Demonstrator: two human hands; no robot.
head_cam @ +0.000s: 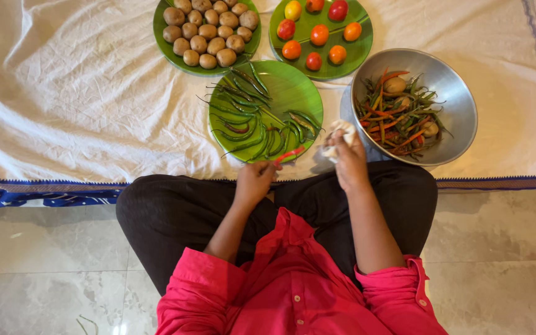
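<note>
Pink shirt [293, 285], dark trousers [175, 217] nearest; person seated cross-legged on marble floor [44, 279].

Left hand [254, 181]: fingers pinched on one red chilli [289, 154] at near rim of green plate [299, 87] of green chillies.

Right hand [348, 162]: fingers clenched round crumpled white cloth [337, 138], beside steel bowl [460, 105] of mixed chillies and potatoes.

Three green plates on white sheet [82, 93]: about seventeen potatoes [209, 31]; nine tomatoes [319, 34]; chillies.

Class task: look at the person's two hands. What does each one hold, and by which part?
The left hand pinches a red chilli by its near end. The right hand clutches a crumpled white cloth, bunched in its grip.
</note>
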